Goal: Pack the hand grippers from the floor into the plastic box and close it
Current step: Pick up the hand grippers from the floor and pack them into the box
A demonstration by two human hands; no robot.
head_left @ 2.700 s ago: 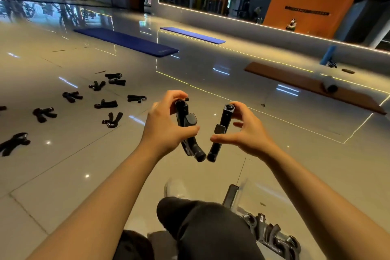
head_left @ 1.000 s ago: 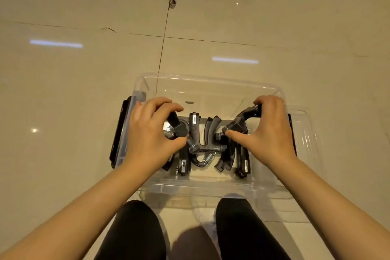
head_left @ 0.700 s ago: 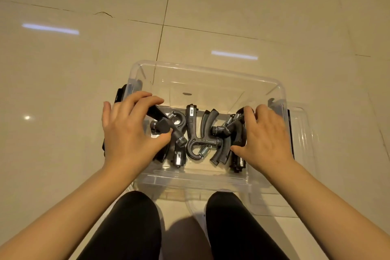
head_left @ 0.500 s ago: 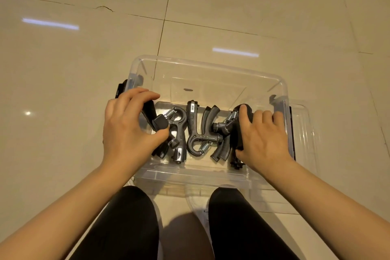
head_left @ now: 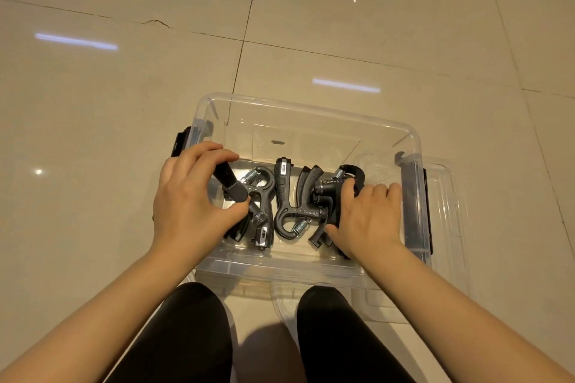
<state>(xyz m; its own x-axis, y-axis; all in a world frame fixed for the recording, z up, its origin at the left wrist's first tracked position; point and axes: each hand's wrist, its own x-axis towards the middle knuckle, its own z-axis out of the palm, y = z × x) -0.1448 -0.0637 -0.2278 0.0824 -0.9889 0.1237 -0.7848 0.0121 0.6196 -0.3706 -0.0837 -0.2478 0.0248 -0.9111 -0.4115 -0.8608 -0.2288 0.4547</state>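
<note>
My left hand pinches one black hand gripper by its handle, fingers + thumb curled round it. My right hand lies w/ near-straight fingers on another gripper, pressing it down. Both are inside the clear plastic box, among more grippers. Box stands open on the floor, btw my knees.

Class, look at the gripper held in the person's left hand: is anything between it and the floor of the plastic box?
Yes. The left hand holds a hand gripper over another gripper already lying in the plastic box, so it would land on that, not the bare floor.
</note>
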